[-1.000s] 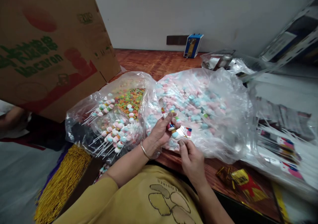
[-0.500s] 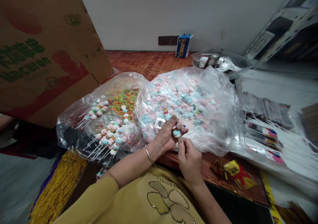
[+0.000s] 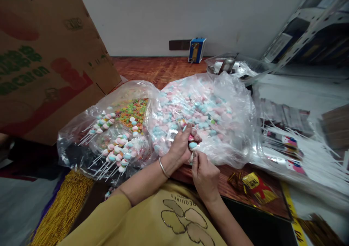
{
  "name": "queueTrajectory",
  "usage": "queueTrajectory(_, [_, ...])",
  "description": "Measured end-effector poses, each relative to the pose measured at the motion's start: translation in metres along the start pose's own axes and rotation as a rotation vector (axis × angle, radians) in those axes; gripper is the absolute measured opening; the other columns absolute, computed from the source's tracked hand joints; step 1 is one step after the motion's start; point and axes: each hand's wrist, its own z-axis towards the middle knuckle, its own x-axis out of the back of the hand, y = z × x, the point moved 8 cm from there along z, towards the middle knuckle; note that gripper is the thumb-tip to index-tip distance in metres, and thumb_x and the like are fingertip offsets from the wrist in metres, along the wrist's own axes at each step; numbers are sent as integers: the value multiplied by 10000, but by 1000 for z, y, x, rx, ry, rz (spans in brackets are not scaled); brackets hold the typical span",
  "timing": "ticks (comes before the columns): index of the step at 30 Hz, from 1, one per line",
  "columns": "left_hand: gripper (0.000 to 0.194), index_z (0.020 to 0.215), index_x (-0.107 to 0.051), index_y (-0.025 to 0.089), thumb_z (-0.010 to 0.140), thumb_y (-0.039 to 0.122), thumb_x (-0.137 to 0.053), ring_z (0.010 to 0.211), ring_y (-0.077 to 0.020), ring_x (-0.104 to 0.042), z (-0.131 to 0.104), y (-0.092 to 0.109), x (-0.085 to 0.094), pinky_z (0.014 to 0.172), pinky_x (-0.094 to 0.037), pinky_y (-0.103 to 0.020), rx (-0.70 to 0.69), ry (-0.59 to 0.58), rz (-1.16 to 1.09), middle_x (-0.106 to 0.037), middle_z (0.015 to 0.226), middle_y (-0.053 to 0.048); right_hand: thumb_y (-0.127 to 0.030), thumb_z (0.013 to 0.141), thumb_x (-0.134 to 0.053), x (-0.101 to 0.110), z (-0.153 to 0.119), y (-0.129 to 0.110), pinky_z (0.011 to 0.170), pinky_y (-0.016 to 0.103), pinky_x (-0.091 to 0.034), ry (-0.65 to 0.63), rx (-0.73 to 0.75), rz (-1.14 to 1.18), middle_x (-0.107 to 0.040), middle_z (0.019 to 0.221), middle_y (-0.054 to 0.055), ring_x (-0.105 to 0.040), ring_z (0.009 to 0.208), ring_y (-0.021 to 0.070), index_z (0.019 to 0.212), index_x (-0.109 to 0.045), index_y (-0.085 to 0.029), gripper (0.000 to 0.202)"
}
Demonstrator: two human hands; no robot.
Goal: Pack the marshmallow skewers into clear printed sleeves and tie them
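My left hand (image 3: 182,143), a bangle on its wrist, is wrapped round a candy skewer (image 3: 193,145) with a blue and white marshmallow showing below the fingers. Just to the right and lower, my right hand (image 3: 205,171) is closed in a pinch at the skewer's lower end; what lies between its fingertips is too small to make out. Behind both hands lies an open clear bag of pink and blue marshmallows (image 3: 201,107). Left of it, another bag holds coloured rings (image 3: 133,111), with finished-looking marshmallow skewers (image 3: 118,151) lying on its plastic.
A large carton (image 3: 54,56) stands at the left. A blue box (image 3: 196,50) is by the wall. White sticks (image 3: 319,158) and printed packets lie at the right, near a gold and red wrapper (image 3: 260,187) on the table edge. Gold fringe (image 3: 65,206) hangs lower left.
The whole view has shifted slightly. Both hands stay close together on the skewer, and the top of the skewer now shows less clearly above my left hand.
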Motion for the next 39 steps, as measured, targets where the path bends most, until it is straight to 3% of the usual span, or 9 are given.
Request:
queueTrajectory(7, [447,950,-633,156,762,505,-839,583,-110,-568,-6,-17,-4,578,-501,-237,113,-3,23,-561,687,23,-337,1063,-445,11,0,10,604,276,-419,5,-24,-1,-770,885,100,-682,669,188,1121,-669,-154,295])
queueTrajectory(10, [394,932,-646,139,781,449,-838,644,-131,-616,-3,-18,-6,654,-531,-269,143,-29,57,-612,729,-9,-347,1040,-457,19,-5,22,578,281,-396,7,-97,41,-723,754,81,-620,589,170,998,-698,-165,304])
queueTrajectory(14, [421,884,-658,118,766,475,-849,640,-138,-627,-1,-24,-8,695,-540,-289,126,-50,132,-625,694,-21,-507,996,-503,5,-21,46,461,237,-326,-169,-486,631,-506,558,-29,-433,468,112,814,-617,-207,369])
queueTrajectory(18, [457,858,-646,125,754,525,-841,613,-117,-603,-2,-35,-8,732,-560,-302,136,-21,81,-607,672,-3,-607,862,-685,-13,-39,43,371,181,-169,-265,-864,1227,-324,491,-118,-191,396,44,838,-619,-196,417])
queueTrajectory(24, [428,851,-624,154,776,526,-821,607,-115,-614,-7,-42,-16,733,-566,-296,135,-25,60,-610,678,8,-540,810,-769,-11,-46,28,363,165,-158,-274,-989,1445,-296,459,-143,-157,346,11,808,-623,-183,386])
queueTrajectory(28, [384,845,-612,158,807,485,-809,592,-92,-599,-5,-49,-19,688,-538,-232,135,-10,39,-608,681,10,-558,904,-644,-1,-49,35,382,193,-199,-193,-852,1194,-334,486,-118,-214,379,49,826,-612,-199,368])
queueTrajectory(33, [404,773,-550,168,780,447,-843,603,-96,-609,-7,-67,-24,718,-552,-255,147,42,64,-585,673,28,-269,1016,-524,51,-38,27,555,259,-349,98,-280,159,-630,647,6,-539,558,123,827,-649,-183,242])
queueTrajectory(36, [417,783,-553,170,723,408,-890,613,-101,-621,-14,-81,-32,661,-535,-235,188,-18,121,-593,699,31,-166,1019,-519,67,-36,12,558,305,-311,214,-56,-287,-601,570,-1,-502,497,130,819,-658,-169,244])
queueTrajectory(39, [427,784,-559,164,667,341,-930,610,-95,-617,-19,-90,-40,618,-509,-203,220,-83,176,-583,698,38,-150,1029,-504,74,-36,7,573,328,-312,250,25,-449,-598,563,-2,-494,494,137,826,-657,-168,255])
